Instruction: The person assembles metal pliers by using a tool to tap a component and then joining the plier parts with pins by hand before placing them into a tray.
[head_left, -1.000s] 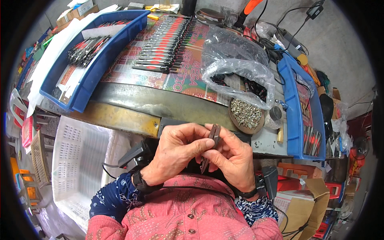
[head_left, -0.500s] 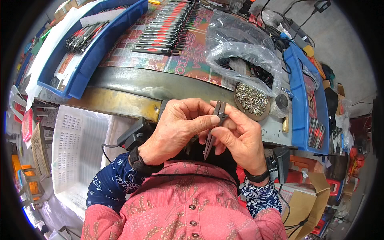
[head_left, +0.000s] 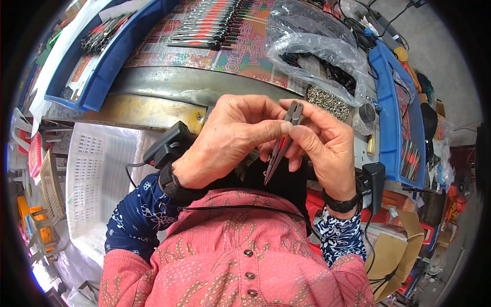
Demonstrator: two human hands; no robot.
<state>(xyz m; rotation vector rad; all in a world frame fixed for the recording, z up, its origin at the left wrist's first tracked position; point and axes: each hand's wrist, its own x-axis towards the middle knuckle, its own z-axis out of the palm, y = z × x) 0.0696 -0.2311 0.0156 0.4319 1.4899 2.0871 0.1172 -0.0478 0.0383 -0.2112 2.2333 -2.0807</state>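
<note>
In front of my chest, both hands hold a slim dark pointed tool (head_left: 279, 156) with a slotted top end and a little red along its side. Its point slants down toward my body. My left hand (head_left: 232, 128) pinches it near the top with thumb and forefinger. On the other side, my right hand (head_left: 325, 148) grips it, thumb pressed to its upper part and fingers curled behind. Just beyond my right hand stands a round dish of small metal rivet-like pins (head_left: 327, 104). Farther off, a row of black-and-red slender pieces (head_left: 207, 24) lies on the printed sheet.
A blue bin (head_left: 110, 61) with similar pieces stands at left, another blue bin (head_left: 391, 117) at right. A clear plastic bag (head_left: 302, 43) holds dark parts. The bench's metal edge (head_left: 169, 84) runs ahead of me. A white plastic crate (head_left: 97, 184) sits at lower left.
The bench has slid upward in view. My hands and the dark tool have shifted slightly right, and the right thumb now lies higher along the tool.
</note>
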